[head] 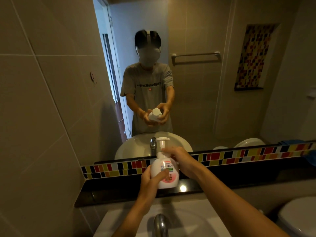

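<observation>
- Left hand (150, 178) grips the soap bottle (164, 165) from its left side, fingers curled round the body and thumb lying across the front label.
- Right hand (179, 159) holds the same bottle higher up, fingers curled round the neck just under the pump head (162, 139).
- Both hands wrap the bottle, neither is spread, and they sit close together but do not touch each other.
- Soap bottle is between the two hands, upright, with a white body and a pink lower label; the pump head sticks up above the right hand's fingers.
- Bottle base is at the level of the black ledge (119, 190) just under the hands; it probably rests on it, but the left hand hides the contact, so this cannot be told for sure.
- Mosaic tile strip (119, 168) runs behind the hands, out to both sides.
- Mirror (196, 100) is above and beyond the hands; it shows the person holding the bottle the same way.
- Faucet (160, 224) is below the hands, between the two forearms and nearer the camera.
- White sink (196, 218) lies under the forearms.
- Toilet (299, 218) is well off to the right of the right forearm.
- Tiled wall (42, 117) is to the left of the left hand.
</observation>
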The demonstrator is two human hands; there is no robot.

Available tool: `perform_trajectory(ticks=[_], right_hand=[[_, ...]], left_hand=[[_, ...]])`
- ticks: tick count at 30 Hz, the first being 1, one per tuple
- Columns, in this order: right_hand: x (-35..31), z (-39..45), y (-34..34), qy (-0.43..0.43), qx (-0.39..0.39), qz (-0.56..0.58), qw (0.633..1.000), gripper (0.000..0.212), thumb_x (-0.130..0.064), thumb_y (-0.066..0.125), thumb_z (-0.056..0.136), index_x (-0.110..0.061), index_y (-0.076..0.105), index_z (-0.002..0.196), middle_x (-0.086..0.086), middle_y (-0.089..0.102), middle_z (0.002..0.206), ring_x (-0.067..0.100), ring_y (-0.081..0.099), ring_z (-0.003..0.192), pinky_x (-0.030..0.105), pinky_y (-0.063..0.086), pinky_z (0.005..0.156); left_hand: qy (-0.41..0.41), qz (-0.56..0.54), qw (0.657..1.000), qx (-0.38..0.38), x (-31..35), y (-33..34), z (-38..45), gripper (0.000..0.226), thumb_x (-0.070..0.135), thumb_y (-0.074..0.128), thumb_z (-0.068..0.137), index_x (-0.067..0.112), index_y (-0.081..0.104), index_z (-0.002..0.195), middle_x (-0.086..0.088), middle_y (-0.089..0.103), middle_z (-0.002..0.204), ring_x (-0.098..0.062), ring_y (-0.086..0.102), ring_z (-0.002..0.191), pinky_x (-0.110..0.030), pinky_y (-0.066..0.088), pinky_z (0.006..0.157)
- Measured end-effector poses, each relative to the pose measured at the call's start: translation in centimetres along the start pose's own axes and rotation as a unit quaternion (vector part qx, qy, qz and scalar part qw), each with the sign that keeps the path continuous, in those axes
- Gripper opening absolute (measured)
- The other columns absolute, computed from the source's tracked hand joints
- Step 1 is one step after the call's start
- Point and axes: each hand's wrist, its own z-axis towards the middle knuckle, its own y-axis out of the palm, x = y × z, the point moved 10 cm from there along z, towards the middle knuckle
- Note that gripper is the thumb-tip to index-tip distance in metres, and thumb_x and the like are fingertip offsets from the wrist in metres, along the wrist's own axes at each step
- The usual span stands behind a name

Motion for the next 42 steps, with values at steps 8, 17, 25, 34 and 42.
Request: perform_trajectory(ticks=[8, 17, 25, 34, 42], right_hand=[[0.1, 0.0, 0.3, -0.003, -0.058, 0.049, 0.997, 0.045, -0.032, 0.066, 0.083, -0.008, 0.063, 0.121, 0.02, 0.069, 0.114, 0.032, 0.068, 0.098, 0.046, 0.055, 0.089], [-0.9, -1.1, 0.7, -0.001, -0.08, 0.001, 0.997, 0.023, -0.028, 0.064, 0.084, -0.012, 0.065, 0.102, 0.011, 0.065, 0.097, 0.024, 0.062, 0.088, 0.037, 0.047, 0.081], [-0.9, -1.7, -0.1, -0.024, -0.039, -0.021, 0.999, 0.03, -0.023, 0.057, 0.094, -0.004, 0.068, 0.114, 0.013, 0.072, 0.095, 0.025, 0.07, 0.087, 0.035, 0.053, 0.079], [-0.9, -2.2, -0.5, -0.042, 0.045, -0.082, 0.995, 0.014, -0.012, 0.06, 0.092, -0.005, 0.071, 0.091, 0.015, 0.068, 0.084, 0.018, 0.066, 0.076, 0.03, 0.052, 0.068], [-1.7, -2.1, -0.5, -0.008, -0.028, 0.217, 0.976, 0.036, -0.034, 0.046, 0.097, -0.009, 0.069, 0.109, 0.02, 0.066, 0.105, 0.03, 0.062, 0.089, 0.042, 0.05, 0.082]], left_hand=[[0.015, -0.029, 0.999, -0.032, 1.3, 0.2, 0.1, 0.059, 0.026, 0.08, 0.064, 0.013, 0.059, 0.118, -0.013, 0.072, 0.102, -0.029, 0.071, 0.093, -0.033, 0.059, 0.067], [-0.006, -0.034, 0.998, -0.043, 0.7, 0.2, -0.1, 0.056, 0.028, 0.08, 0.058, 0.017, 0.064, 0.111, -0.018, 0.073, 0.101, -0.034, 0.072, 0.092, -0.038, 0.059, 0.066], [0.006, 0.026, 0.999, -0.046, 0.7, 0.3, -0.2, 0.058, 0.028, 0.081, 0.063, 0.019, 0.06, 0.116, -0.013, 0.072, 0.104, -0.028, 0.073, 0.091, -0.033, 0.06, 0.067], [0.053, 0.182, 0.979, 0.074, 0.7, 0.5, -1.7, 0.059, 0.024, 0.079, 0.076, 0.027, 0.046, 0.125, -0.003, 0.058, 0.115, -0.014, 0.061, 0.093, -0.021, 0.051, 0.063], [0.005, -0.02, 0.998, -0.062, 1.0, 1.1, -0.8, 0.069, 0.033, 0.078, 0.055, 0.011, 0.061, 0.117, -0.023, 0.071, 0.106, -0.037, 0.071, 0.094, -0.039, 0.06, 0.07]])
